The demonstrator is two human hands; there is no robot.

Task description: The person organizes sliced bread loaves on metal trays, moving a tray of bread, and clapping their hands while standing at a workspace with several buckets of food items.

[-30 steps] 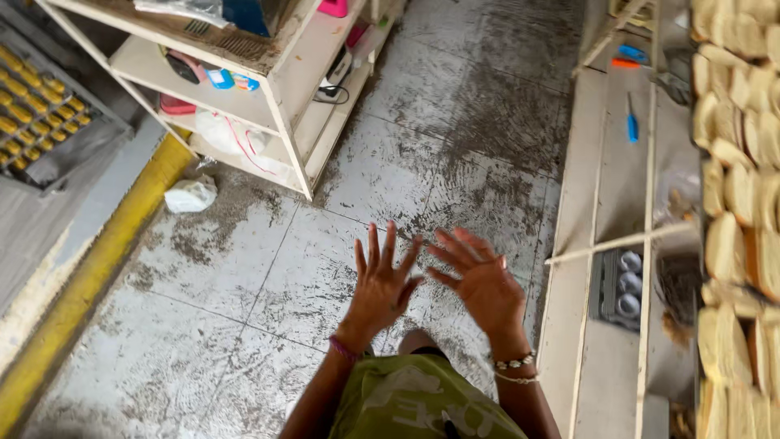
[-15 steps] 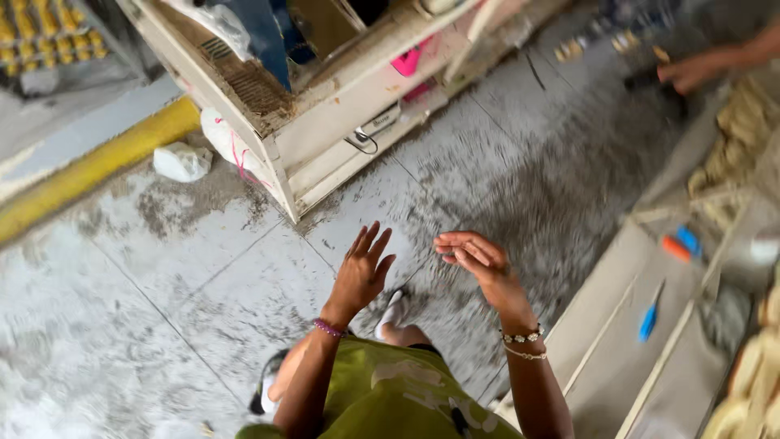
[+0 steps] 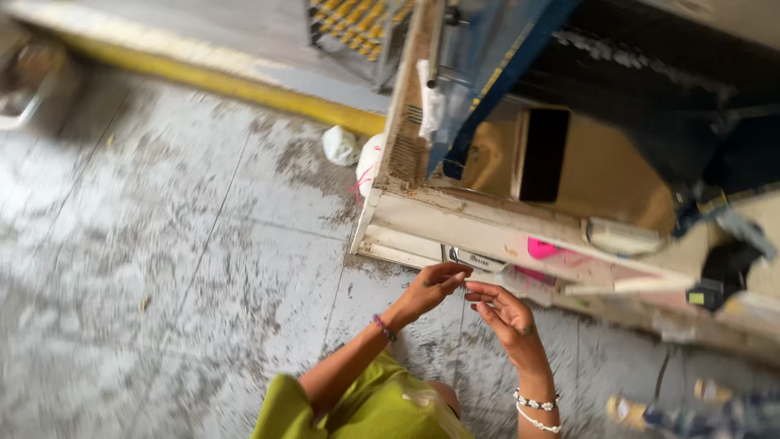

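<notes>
My left hand (image 3: 436, 286) and my right hand (image 3: 504, 313) are raised close together in front of me, fingertips almost touching. The left fingers are pinched, possibly on something very small that I cannot make out. The right hand's fingers are loosely curled with nothing visible in them. Both hover just in front of the lower edge of a cream wooden shelf unit (image 3: 487, 232). A purple band circles my left wrist, and white bead bracelets (image 3: 535, 410) sit on my right wrist. My green sleeve (image 3: 366, 402) fills the bottom.
The floor (image 3: 162, 268) is grey, stained concrete tile. A yellow painted kerb (image 3: 244, 81) runs along the back. A crumpled white bag (image 3: 340, 145) lies by the shelf's corner. A blue sheet (image 3: 487, 57) hangs over the shelf. Another person's patterned sleeve (image 3: 715, 415) shows at bottom right.
The view swung left and toward the shelf unit. My hands, spread open and apart before, have come together with fingers curled and the left fingers pinched.
</notes>
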